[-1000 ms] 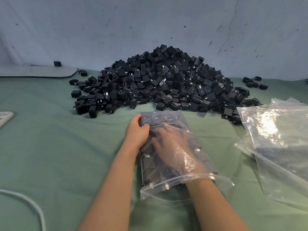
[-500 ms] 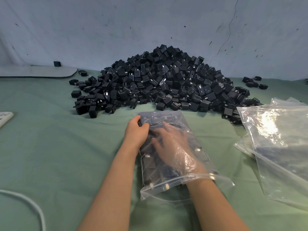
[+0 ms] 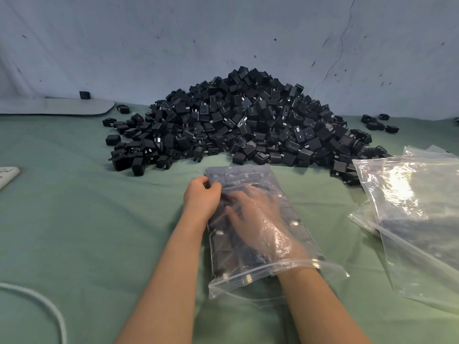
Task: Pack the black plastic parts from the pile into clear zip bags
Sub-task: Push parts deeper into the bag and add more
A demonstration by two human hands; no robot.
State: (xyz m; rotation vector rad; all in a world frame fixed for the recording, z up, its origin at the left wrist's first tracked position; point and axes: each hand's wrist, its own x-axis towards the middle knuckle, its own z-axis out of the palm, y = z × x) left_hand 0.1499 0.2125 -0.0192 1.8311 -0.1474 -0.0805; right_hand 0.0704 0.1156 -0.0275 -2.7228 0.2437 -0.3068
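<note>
Lying flat on the green table (image 3: 74,232), 1 zip bag (image 3: 250,177) is part-filled with black parts (image 3: 223,247). Its long axis runs from the open mouth, nearest the person, toward the pile (image 3: 243,125) just beyond its far end. Its far left edge is pinched by the left hand (image 3: 202,194). The right hand (image 3: 258,219) is inserted, fingers spread loosely over the parts, nothing gripped. To its right, spare bags (image 3: 409,207) are stacked. No legible writing is seen.

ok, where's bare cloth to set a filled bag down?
Widest bare patch: green cloth left of the left hand, bounded by the white cable and the pile of black parts. A narrower strip lies between the zip bag and the stacked clear bags. Crowded beyond the zip bag.
</note>
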